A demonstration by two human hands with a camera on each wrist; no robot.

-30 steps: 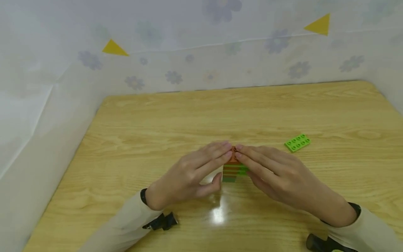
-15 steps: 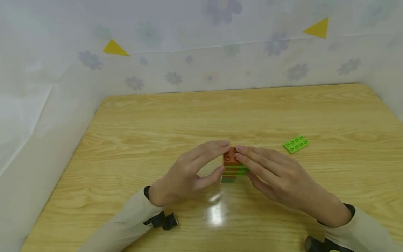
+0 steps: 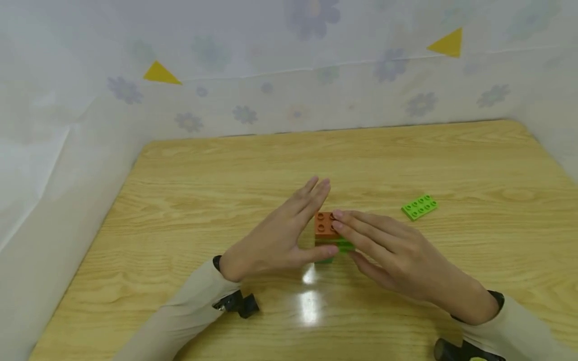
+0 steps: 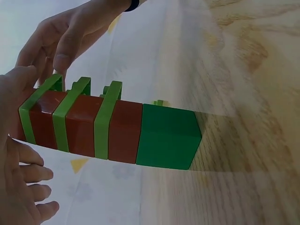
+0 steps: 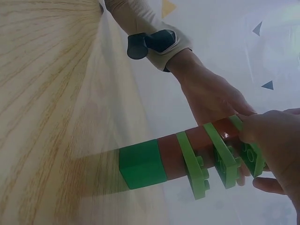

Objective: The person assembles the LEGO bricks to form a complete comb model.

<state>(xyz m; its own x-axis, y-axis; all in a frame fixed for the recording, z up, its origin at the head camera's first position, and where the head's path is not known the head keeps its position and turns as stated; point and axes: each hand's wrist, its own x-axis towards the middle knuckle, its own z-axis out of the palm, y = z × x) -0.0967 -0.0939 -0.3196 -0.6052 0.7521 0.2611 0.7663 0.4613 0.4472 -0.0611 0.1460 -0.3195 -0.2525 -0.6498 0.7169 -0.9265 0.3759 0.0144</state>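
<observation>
A tower of toy building bricks (image 3: pixel 323 231) stands upright on the table. Its base is a dark green brick (image 4: pixel 169 136); above it reddish-brown bricks (image 5: pixel 173 157) alternate with light green plates (image 5: pixel 191 164) that jut out to the right. A studded brown brick tops it. My left hand (image 3: pixel 282 235) is spread about the tower's left side, its thumb across the front and its fingers straight past the back-left edge. My right hand (image 3: pixel 395 248) rests its extended fingertips on the top brick's right side, with the thumb lower, near the jutting plates.
A loose light green eight-stud plate (image 3: pixel 420 207) lies on the wooden table (image 3: pixel 217 180), to the right behind my right hand. A white flower-printed sheet (image 3: pixel 266 60) with yellow triangles (image 3: pixel 161 73) rises behind the table. Black wrist devices (image 3: pixel 239 304) sit by the sleeves.
My left fingers have lifted off the tower's top and straightened away, while the left thumb has swung across its front. More of the top brick shows. My right hand stays nearly in place.
</observation>
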